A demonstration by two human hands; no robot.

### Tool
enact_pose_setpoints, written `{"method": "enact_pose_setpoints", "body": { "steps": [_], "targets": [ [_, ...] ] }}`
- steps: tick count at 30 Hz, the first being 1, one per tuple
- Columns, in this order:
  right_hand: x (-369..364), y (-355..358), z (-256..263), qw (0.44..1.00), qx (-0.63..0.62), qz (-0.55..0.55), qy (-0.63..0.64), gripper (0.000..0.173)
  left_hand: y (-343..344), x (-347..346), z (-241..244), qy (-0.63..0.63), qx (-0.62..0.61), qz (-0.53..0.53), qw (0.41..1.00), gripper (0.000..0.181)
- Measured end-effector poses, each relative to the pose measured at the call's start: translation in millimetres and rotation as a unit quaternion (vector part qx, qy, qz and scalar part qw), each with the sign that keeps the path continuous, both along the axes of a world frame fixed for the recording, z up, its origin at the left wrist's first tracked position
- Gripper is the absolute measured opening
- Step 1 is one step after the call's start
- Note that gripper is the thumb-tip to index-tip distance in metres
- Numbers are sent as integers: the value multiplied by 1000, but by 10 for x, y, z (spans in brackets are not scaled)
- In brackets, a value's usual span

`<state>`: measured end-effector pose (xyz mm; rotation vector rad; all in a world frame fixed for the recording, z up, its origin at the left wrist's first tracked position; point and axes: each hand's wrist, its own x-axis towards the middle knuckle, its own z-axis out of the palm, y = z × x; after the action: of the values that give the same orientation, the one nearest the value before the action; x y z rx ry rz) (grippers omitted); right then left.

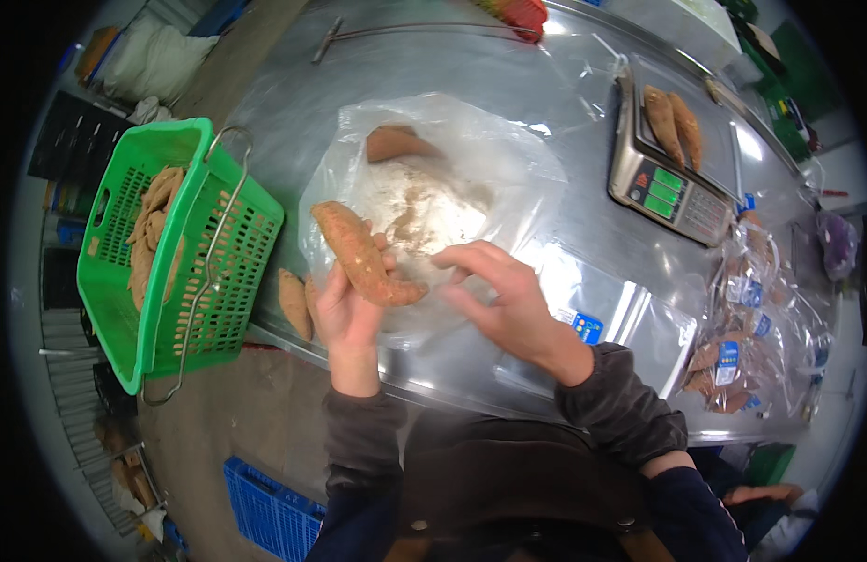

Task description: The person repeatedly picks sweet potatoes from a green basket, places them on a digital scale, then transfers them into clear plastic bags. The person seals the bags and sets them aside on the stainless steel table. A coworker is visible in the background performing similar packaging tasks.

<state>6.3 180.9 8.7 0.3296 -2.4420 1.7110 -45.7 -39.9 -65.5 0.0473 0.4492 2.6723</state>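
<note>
A large curved sweet potato (360,256) rests in my left hand (353,298), its lower end pointing right. My right hand (507,298) is just right of that end, fingers bent and apart, holding nothing. Beneath both hands a clear plastic bag (518,168) lies spread on the steel table, with a brown sweet potato (398,143) at its upper left and dirt on its middle. Two sweet potatoes (662,119) lie on a digital scale (644,186) at the right. Another small sweet potato (293,303) sits on the table left of my left hand.
A green plastic basket (219,281) with a wire handle holds several sweet potatoes at the left. Bagged sweet potatoes (721,358) with labels lie at the right. A metal rod (405,29) and red netting (521,15) are at the back. A blue pallet (272,509) is on the floor.
</note>
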Motion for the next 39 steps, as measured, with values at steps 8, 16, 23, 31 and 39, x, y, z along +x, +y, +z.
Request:
{"method": "enact_pose_setpoints", "body": {
  "steps": [8,16,23,31,39],
  "targets": [
    [155,-104,-125,981,143,-66,113,46,357,237,170,-74,-273,170,944,44],
    [354,56,-222,987,-70,-124,-69,31,862,365,421,37,-429,212,877,42],
    [414,835,-372,787,-570,-17,-236,33,882,457,537,109,-476,170,856,28],
    [508,1447,-397,752,-625,-11,-209,39,466,628,248,28,-429,190,882,16],
    [207,2250,-303,927,-282,-219,-113,25,902,637,286,147,-600,307,724,48]
  ]
}}
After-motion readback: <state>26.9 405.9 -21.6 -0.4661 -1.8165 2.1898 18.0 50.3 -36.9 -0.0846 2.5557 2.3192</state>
